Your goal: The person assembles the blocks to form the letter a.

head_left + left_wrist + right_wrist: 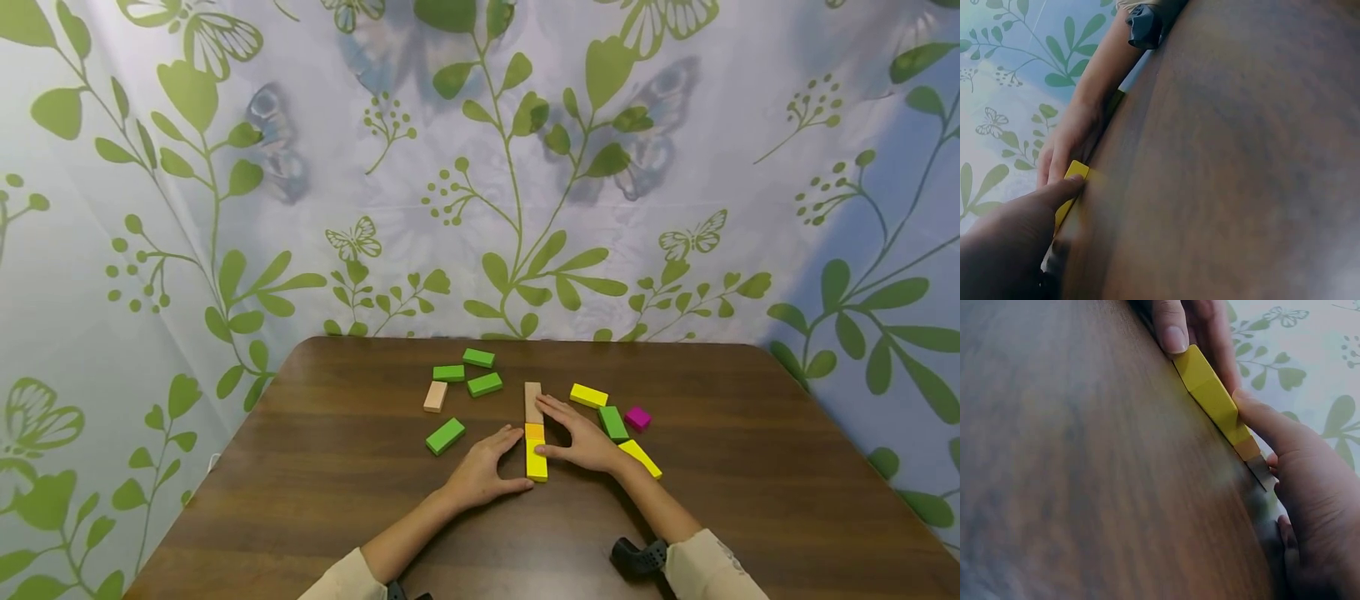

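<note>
brown tabletop (330,458) under left grip (482,475) and right grip (583,440), both loosely spread, thumbs against a yellow block (536,462)

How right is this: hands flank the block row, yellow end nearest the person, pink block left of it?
Wrong side: the head view shows the pink block right of the row. Left hand, right hand and yellow end are as stated.
</note>
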### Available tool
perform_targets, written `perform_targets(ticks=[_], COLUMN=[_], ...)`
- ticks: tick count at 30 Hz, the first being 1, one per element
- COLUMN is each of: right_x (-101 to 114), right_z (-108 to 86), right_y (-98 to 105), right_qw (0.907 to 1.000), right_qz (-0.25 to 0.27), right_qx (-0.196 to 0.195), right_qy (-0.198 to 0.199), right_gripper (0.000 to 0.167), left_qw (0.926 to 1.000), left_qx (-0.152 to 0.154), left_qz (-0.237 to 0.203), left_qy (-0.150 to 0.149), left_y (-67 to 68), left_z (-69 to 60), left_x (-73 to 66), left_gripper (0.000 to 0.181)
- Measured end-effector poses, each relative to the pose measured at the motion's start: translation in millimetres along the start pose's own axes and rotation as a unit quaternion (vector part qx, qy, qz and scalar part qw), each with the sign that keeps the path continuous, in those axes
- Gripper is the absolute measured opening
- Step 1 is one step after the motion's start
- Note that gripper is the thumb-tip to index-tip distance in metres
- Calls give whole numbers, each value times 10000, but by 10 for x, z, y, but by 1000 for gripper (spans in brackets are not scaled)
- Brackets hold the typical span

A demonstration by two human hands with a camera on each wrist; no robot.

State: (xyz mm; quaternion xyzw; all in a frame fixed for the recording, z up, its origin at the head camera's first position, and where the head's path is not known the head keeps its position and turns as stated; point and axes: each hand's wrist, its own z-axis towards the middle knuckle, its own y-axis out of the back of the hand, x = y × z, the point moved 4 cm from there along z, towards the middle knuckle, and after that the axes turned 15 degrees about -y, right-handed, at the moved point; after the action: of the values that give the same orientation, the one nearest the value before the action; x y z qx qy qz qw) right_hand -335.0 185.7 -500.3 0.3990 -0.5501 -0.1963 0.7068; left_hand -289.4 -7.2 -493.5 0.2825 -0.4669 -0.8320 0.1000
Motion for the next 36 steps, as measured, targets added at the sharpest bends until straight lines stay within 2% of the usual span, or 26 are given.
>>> perform_targets(ticks=[8, 23, 36], right_x=[-11, -42, -58], right_z=[7, 122, 113], right_y=[-5, 68, 85], right_qw=[10000, 9998, 9998], right_qz=[-13, 84, 19], right_qx=[70, 21, 3], right_qy=[19, 166, 211], right_gripper=[81, 77, 76], left_qw=[9996, 9993, 9989], left_qx=[171, 289, 313], left_qz=[231, 232, 308], left_qy=[-18, -19, -183], left_y=[-16, -36, -60], left_z=[66, 197, 230], left_x=[5, 146, 180], left_gripper=[81, 82, 82])
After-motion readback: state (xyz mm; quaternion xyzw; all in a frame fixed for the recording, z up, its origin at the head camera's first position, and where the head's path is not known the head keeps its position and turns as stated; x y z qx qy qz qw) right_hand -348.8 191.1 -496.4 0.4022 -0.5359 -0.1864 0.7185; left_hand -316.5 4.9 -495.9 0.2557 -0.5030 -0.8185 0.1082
